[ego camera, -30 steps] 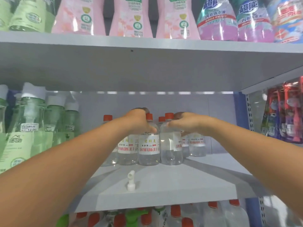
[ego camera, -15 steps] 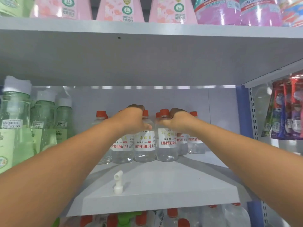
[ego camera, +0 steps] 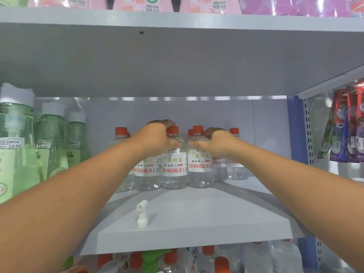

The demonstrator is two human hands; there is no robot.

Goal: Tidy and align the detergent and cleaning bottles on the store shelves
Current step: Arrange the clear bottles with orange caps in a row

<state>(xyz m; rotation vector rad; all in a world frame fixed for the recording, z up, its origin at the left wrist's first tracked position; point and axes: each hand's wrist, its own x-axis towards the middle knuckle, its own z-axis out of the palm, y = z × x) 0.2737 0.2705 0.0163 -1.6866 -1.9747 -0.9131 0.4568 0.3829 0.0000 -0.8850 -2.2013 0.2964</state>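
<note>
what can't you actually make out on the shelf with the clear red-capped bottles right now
Only the head view is available.
- Left hand: covers the neck of a clear bottle, so its cap is hidden.
- Right hand: hides the top of the bottle behind it; the grip under the fingers cannot be seen.
- Rear-row bottles: blocked by the front row, so no count.
- Small label print: too small.
- Pink bottles: cut off by the top edge.

Clear bottles [ego camera: 174,170] carry orange-red caps and white labels with red lettering. At nine o'clock stand pale green bottles [ego camera: 17,146] with white caps; the shelf [ego camera: 189,229] is grey-white.
</note>
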